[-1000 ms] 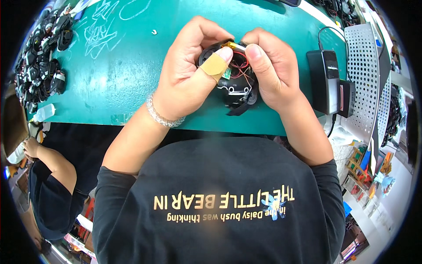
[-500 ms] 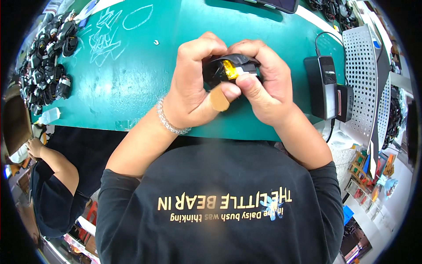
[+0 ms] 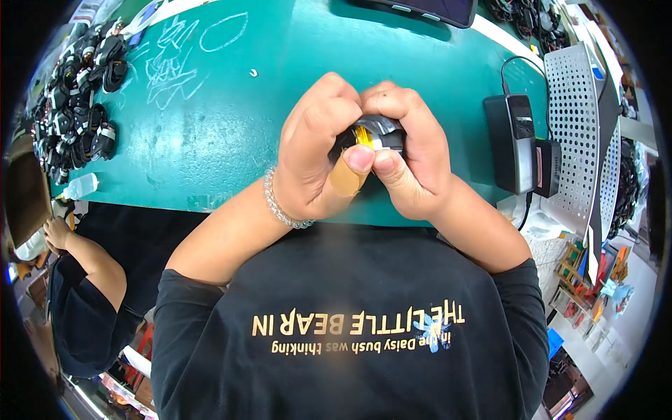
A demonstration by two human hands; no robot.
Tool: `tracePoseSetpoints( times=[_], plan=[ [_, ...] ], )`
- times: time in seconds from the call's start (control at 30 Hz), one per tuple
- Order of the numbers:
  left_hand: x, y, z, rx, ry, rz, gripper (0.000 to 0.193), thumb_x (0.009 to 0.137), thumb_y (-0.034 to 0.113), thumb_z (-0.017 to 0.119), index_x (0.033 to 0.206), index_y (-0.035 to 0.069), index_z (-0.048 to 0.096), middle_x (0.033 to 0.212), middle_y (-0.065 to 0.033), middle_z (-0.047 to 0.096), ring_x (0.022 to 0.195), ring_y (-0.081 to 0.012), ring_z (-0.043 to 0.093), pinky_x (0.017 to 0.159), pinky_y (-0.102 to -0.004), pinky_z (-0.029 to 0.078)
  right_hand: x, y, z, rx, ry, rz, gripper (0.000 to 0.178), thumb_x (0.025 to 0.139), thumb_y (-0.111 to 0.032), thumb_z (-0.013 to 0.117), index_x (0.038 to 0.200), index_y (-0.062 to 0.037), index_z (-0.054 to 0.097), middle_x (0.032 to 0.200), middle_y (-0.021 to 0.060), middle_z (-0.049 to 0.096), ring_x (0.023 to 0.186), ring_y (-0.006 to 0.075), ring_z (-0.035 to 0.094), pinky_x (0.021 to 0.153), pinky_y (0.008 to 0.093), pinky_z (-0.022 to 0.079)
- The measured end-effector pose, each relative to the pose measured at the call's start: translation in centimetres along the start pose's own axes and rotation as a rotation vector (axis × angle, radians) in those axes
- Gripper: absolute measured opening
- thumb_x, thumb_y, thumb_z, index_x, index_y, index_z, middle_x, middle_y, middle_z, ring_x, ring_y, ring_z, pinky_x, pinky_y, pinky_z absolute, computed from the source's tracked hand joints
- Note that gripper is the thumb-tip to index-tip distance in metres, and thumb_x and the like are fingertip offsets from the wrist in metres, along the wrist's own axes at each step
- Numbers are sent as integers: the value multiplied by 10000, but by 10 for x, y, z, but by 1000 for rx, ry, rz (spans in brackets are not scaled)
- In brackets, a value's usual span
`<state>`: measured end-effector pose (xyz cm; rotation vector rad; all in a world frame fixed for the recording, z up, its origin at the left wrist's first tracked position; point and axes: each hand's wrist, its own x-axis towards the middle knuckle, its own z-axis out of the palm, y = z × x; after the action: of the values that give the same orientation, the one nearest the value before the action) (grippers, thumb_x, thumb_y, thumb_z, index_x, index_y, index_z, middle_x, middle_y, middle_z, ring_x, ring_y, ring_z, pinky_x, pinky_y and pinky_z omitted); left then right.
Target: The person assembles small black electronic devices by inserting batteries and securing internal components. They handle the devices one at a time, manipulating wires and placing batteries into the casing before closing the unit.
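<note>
Between both hands, above the near part of the green table (image 3: 231,133), is a small black part (image 3: 381,126) with a curved edge. Yellow film and a bit of white show in its opening. My left hand (image 3: 318,143) is closed around its left side, and a tan bandage (image 3: 345,176) wraps that thumb. Around the other side curl the fingers of my right hand (image 3: 416,143). Both thumbs press close together at the part's near edge. Most of the part is hidden by my fingers, so its kind cannot be made out.
Bundled black parts (image 3: 77,105) pile up at the left edge, near a small clear bottle (image 3: 81,186). On the right stand a black box-shaped device (image 3: 509,143) with a cable and a perforated white metal basket (image 3: 570,119). A dark-screened device (image 3: 437,8) lies at the far edge. Another person's arm (image 3: 94,262) is at left.
Both hands have come slightly nearer to me with the black part. The left thumb has moved up against the part's opening beside the right thumb, covering more of the yellow film.
</note>
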<state>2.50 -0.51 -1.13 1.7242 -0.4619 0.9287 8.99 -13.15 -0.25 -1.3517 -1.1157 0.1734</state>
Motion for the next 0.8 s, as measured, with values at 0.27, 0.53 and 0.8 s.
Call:
tracePoseSetpoints(
  times=[0.27,0.53,0.8],
  plan=[
    [3,2,4,21,11,7,272,837,173,590,1009,36,428,758,-124,453,646,-219,426,540,-326,379,4,-2,-3,14,-3,-20,360,853,-350,575,919,-3,507,777,102,515,647,244,473,608,326,376],
    [-3,3,0,30,-10,-17,249,849,158,561,1018,40,422,774,-131,451,654,-214,414,549,-325,373,5,-4,-2,117,-18,32,315,857,-290,585,909,11,509,764,96,491,647,222,452,589,305,378],
    [-5,3,3,16,12,-42,217,857,127,536,1018,35,424,807,-128,448,673,-212,409,567,-322,374,5,-5,-2,123,-30,63,268,868,-250,572,919,5,506,764,90,480,647,201,454,592,281,384]
  ],
)
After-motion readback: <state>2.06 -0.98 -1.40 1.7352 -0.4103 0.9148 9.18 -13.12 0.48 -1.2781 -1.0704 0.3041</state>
